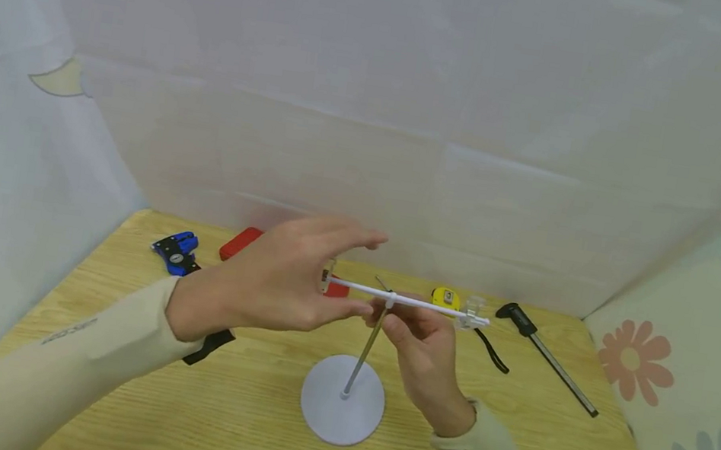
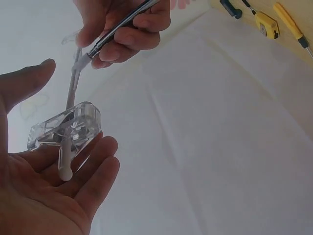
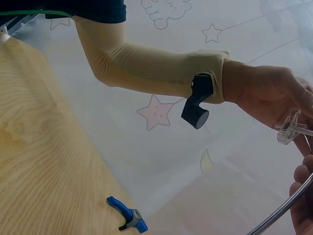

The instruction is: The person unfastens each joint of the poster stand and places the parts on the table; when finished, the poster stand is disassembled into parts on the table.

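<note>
A stand with a round white base (image 1: pixel 340 418) and a thin metal pole (image 1: pixel 365 352) is on the table, a white crossbar (image 1: pixel 425 303) across its top. Clear plastic clips sit near both bar ends, the right clip (image 1: pixel 470 319) beyond my right hand. Just under the crossbar, my right hand (image 1: pixel 428 357) grips the pole, its fingers curled round it in the left wrist view. My left hand (image 1: pixel 284 276) is spread around the bar's left end, thumb and fingers wide apart. There the left clip (image 2: pixel 88 120) lies in front of the palm, fingers extended behind it.
Along the back of the table lie a blue-and-black wire stripper (image 1: pixel 176 253), a red case (image 1: pixel 239 242), a yellow tape measure (image 1: pixel 446 297) with a black strap and a caliper (image 1: pixel 553 352). A yellow-handled screwdriver (image 2: pixel 288 20) shows in the left wrist view. Printed cloth walls surround the table.
</note>
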`<action>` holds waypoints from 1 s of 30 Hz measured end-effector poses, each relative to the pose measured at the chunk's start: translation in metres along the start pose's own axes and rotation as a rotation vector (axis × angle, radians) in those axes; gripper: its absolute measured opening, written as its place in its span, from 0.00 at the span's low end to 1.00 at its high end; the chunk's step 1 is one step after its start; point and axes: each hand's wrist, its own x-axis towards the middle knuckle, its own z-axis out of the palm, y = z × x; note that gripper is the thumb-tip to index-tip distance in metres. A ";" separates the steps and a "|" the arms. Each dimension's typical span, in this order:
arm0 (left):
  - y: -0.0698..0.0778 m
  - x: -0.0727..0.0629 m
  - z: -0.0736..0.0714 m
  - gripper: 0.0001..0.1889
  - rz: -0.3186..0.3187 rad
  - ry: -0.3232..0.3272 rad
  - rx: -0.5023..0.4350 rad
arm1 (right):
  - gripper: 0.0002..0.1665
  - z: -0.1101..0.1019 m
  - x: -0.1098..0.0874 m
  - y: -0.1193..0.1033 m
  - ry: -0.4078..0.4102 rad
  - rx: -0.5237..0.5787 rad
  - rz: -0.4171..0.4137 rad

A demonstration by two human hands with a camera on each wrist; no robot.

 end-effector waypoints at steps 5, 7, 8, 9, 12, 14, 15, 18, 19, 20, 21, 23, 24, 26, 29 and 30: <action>0.005 0.003 0.003 0.34 0.010 -0.009 0.030 | 0.12 0.004 0.001 0.003 0.026 0.030 -0.002; 0.007 0.005 0.004 0.32 0.016 -0.012 0.045 | 0.13 0.004 0.001 0.004 0.030 0.039 -0.009; 0.007 0.005 0.005 0.31 0.019 -0.014 0.054 | 0.12 0.005 0.001 0.005 0.036 0.041 -0.005; 0.008 0.006 0.005 0.30 0.022 -0.017 0.063 | 0.13 0.005 0.001 0.005 0.041 0.040 -0.005; 0.011 0.007 0.007 0.24 0.024 -0.028 0.082 | 0.12 0.008 0.000 0.005 0.065 0.021 0.015; 0.011 0.008 0.008 0.20 0.025 -0.030 0.086 | 0.13 0.009 0.000 0.006 0.076 0.011 0.021; 0.012 0.007 0.009 0.19 0.027 -0.030 0.085 | 0.13 0.009 0.000 0.006 0.076 0.006 0.016; 0.012 0.008 0.009 0.15 0.034 -0.028 0.086 | 0.13 0.011 0.000 0.007 0.085 -0.001 0.011; 0.013 0.008 0.009 0.15 0.040 -0.026 0.086 | 0.13 0.011 0.000 0.008 0.088 -0.001 0.011; 0.013 0.008 0.009 0.13 0.046 -0.024 0.087 | 0.13 0.012 0.000 0.008 0.091 -0.001 0.011; 0.013 0.009 0.009 0.12 0.052 -0.022 0.086 | 0.13 0.012 0.000 0.008 0.095 0.001 0.010; 0.014 0.009 0.010 0.11 0.060 -0.024 0.086 | 0.12 0.013 0.000 0.008 0.103 0.003 0.017; 0.014 0.010 0.010 0.10 0.065 -0.027 0.085 | 0.11 0.013 0.000 0.008 0.105 0.005 0.017; 0.015 0.010 0.011 0.07 0.073 -0.034 0.085 | 0.11 0.013 0.000 0.008 0.106 0.010 0.020; 0.015 0.010 0.011 0.04 0.090 -0.041 0.085 | 0.11 0.013 0.000 0.008 0.103 0.019 0.021; 0.015 0.010 0.012 0.03 0.098 -0.039 0.086 | 0.11 0.013 0.001 0.008 0.102 0.019 0.023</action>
